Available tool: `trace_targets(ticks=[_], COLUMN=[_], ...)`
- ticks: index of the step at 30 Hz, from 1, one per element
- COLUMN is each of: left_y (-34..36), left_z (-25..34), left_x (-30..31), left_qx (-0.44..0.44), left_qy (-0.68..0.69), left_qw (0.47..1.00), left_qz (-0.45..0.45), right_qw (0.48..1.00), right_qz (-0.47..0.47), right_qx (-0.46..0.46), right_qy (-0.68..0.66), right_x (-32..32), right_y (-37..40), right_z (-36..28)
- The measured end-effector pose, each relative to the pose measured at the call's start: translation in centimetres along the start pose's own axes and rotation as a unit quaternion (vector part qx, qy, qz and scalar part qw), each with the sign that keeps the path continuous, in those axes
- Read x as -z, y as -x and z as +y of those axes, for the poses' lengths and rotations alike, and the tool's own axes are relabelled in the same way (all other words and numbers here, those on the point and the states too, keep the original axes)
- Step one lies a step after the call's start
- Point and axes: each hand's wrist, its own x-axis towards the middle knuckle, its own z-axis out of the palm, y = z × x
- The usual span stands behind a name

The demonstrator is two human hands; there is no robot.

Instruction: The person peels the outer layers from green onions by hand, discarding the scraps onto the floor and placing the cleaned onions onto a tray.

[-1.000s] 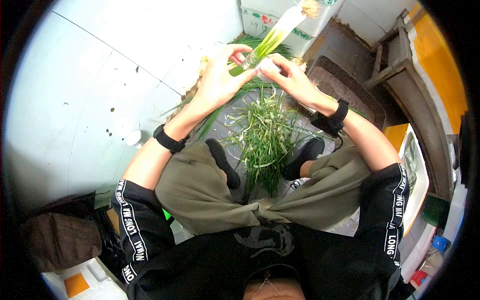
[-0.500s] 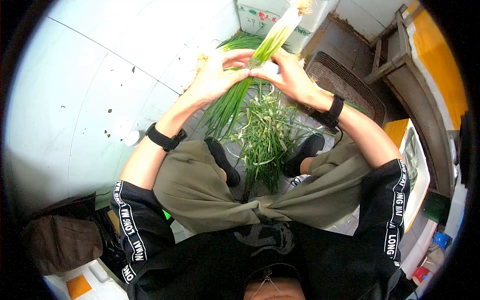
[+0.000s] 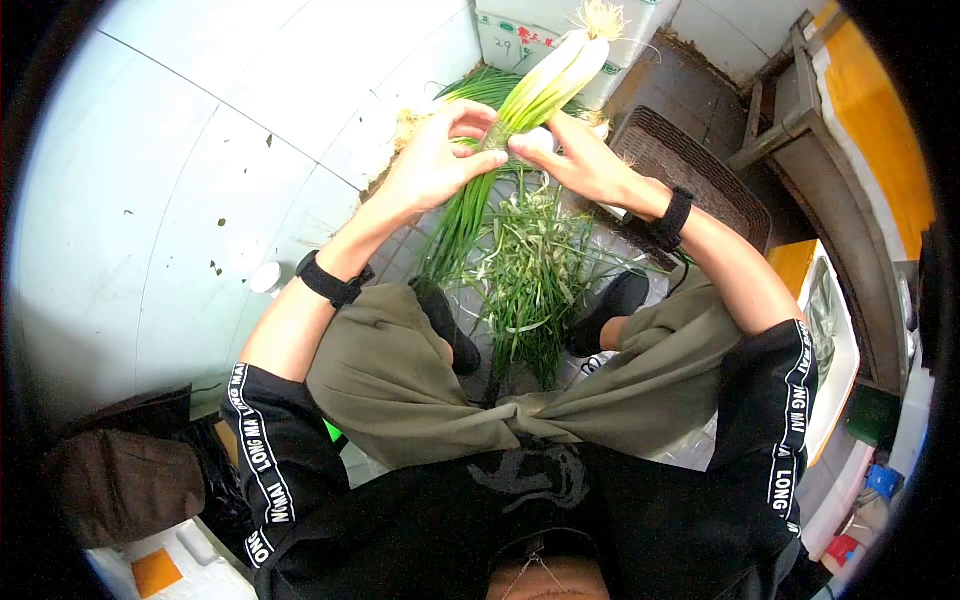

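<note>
A bunch of scallions [image 3: 550, 85] is held up between my hands, white root ends toward the top right and green leaves hanging down to the lower left. A clear, shiny band of what looks like tape [image 3: 497, 135] crosses the stalks. My left hand [image 3: 450, 150] is curled about the bunch from the left, thumb at the band. From the right, my right hand [image 3: 575, 155] grips it, with the thumb pressed on the stalks by the band. A white rounded thing [image 3: 540, 138] shows behind my right thumb, mostly hidden.
Loose scallion trimmings [image 3: 530, 270] lie heaped on the floor between my shoes. More scallions [image 3: 480, 85] lie behind my hands, before white foam boxes [image 3: 510, 42]. A brown woven basket [image 3: 690, 165] sits right, near a metal-legged table [image 3: 800, 130]. A tiled wall [image 3: 180, 170] is left.
The bunch has tilted a little and its root ends now show more spread. My left thumb has slid slightly right, and the two thumbs now sit one beside the other at the band.
</note>
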Motion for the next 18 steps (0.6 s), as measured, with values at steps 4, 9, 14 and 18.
trace_targets(ticks=[4, 9, 14, 18], left_y=[0.1, -0.1, -0.1, -0.1], left_z=[1.2, 1.5, 1.4, 1.3], left_x=[0.3, 0.7, 0.2, -0.3], left_qx=[0.043, 0.024, 0.023, 0.035], left_qy=[0.111, 0.105, 0.027, -0.049], left_qw=[0.992, 0.993, 0.999, 0.998], left_qz=[-0.040, -0.048, -0.010, 0.024], right_qw=[0.999, 0.993, 0.998, 0.998], right_qz=[-0.002, 0.046, 0.021, 0.023], right_qx=[0.007, 0.102, 0.046, 0.050], right_qy=[0.047, 0.047, 0.043, 0.043], right_x=[0.1, -0.2, -0.5, -0.9], right_y=[0.0, -0.4, -0.1, 0.0], right_z=[0.6, 0.9, 0.4, 0.2])
